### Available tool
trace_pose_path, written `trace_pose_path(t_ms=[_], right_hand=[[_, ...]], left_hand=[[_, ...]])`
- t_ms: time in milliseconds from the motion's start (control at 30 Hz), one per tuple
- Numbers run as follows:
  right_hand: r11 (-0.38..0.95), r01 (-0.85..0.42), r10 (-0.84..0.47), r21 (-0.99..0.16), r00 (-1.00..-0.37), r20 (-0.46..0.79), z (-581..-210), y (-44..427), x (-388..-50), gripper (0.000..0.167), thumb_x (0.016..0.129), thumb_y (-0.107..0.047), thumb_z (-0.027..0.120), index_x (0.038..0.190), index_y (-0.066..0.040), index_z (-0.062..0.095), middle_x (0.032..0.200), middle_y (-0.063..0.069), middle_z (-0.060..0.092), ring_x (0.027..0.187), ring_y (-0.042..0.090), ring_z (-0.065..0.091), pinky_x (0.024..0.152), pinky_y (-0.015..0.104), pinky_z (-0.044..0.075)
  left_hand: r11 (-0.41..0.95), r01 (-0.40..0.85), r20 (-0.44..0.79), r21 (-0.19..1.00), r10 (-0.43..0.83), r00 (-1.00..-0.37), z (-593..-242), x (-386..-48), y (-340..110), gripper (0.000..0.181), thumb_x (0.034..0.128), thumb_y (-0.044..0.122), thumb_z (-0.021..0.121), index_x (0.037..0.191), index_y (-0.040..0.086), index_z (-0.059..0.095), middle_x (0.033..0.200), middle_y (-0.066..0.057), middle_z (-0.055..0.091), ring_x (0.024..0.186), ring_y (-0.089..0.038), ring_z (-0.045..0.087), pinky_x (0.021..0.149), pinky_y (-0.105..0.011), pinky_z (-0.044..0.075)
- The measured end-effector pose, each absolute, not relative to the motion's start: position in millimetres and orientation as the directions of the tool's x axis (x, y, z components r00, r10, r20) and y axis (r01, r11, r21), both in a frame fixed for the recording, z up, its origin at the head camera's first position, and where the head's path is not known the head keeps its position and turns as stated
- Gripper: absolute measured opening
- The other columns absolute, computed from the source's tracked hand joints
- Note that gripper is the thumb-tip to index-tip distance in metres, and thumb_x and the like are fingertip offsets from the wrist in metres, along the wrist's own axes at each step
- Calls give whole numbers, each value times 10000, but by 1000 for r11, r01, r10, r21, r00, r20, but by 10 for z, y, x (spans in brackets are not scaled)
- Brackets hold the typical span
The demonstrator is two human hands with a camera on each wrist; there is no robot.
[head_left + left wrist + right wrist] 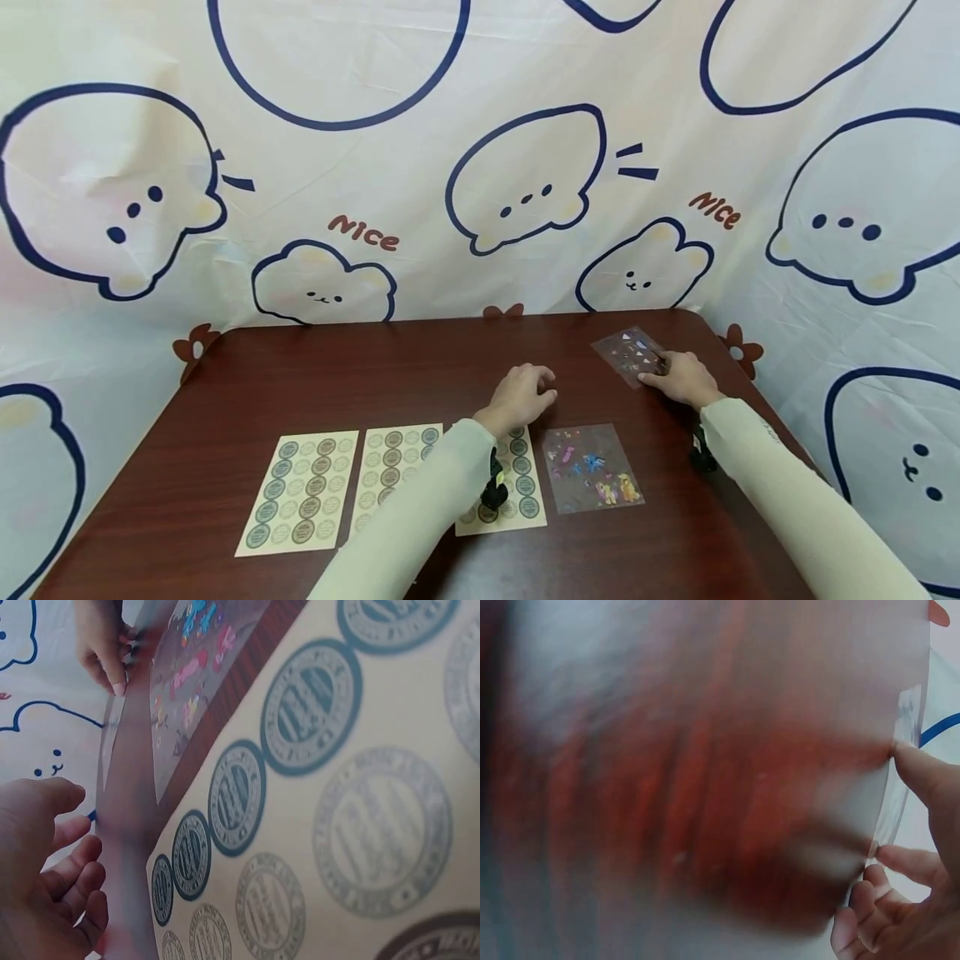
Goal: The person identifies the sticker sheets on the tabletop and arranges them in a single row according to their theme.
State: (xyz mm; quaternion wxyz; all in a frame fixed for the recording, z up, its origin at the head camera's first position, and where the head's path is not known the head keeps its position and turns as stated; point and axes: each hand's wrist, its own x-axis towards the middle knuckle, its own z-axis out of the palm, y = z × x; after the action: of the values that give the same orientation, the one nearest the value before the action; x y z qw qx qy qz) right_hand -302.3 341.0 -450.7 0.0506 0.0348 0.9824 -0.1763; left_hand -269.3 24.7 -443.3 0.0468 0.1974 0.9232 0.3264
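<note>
At the table's far right, a clear sticker sheet (628, 352) with small pale shapes lies on the wood. My right hand (681, 379) touches its near right edge. In the right wrist view, the thumb and forefinger of that hand (930, 847) rest apart on the sheet (894, 795), the other fingers bent. My left hand (519, 396) hovers past the top of the right-hand cream sheet of round stickers (522, 483), fingers loosely bent and holding nothing. The left forearm partly hides that sheet. Beside it lies a second clear sheet (592, 468) with colourful pony stickers.
Two more cream sheets of round seal stickers, one at the left (300, 492) and one in the middle (390, 467), lie in the row; the left sleeve covers part of the middle one. A printed cloth (420, 275) hangs behind the dark wooden table (375, 367).
</note>
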Motion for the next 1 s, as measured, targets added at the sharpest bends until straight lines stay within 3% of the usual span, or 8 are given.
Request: trace_pose_path(t_ms=[233,433,667,833,1000], right_hand=[[892,0,-65,-453,-990,-129,-4429,3340,-3041,763,957,-313,687,1515,87,354,1351,373,543,1114,390,582,946,558,480],[867,-34,-138,-497,-975,-175,-4435,3278,-3088,743,960,-263,696,1513,96,354,1473,392,426,1262,457,516,1059,605,431],[853,-98,-199,-512,-969,-145,-4451,3254,-3118,675,948,-207,716,1486,79,424,1455,389,455,1303,492,503,1063,613,428],[836,-157,-260,-525,-957,-129,-4464,3219,-3123,597,950,-177,711,1450,62,491,1450,363,481,1285,469,522,1050,605,439],[823,-197,-312,-533,-940,-135,-4476,3157,-3137,579,942,-178,721,1441,36,519,1399,331,545,1157,387,581,997,543,478]], left_hand=[[694,342,56,633,400,-915,-4417,-2759,186,328,994,229,645,1294,98,669,1147,-82,690,1044,-218,629,871,-363,531],[693,321,44,645,387,-921,-4432,-2775,118,324,994,224,645,1290,92,666,1164,-95,681,1063,-228,629,892,-387,533],[681,315,39,662,388,-921,-4443,-2788,82,343,1000,231,638,1316,99,649,1172,-107,665,1057,-234,619,893,-401,528],[682,329,29,653,412,-911,-4452,-2812,54,385,991,234,648,1345,84,622,1229,-131,629,1120,-260,593,944,-428,516],[684,338,-7,646,448,-894,-4440,-2830,1,470,981,247,662,1407,71,569,1333,-159,567,1233,-297,535,1053,-457,475]])
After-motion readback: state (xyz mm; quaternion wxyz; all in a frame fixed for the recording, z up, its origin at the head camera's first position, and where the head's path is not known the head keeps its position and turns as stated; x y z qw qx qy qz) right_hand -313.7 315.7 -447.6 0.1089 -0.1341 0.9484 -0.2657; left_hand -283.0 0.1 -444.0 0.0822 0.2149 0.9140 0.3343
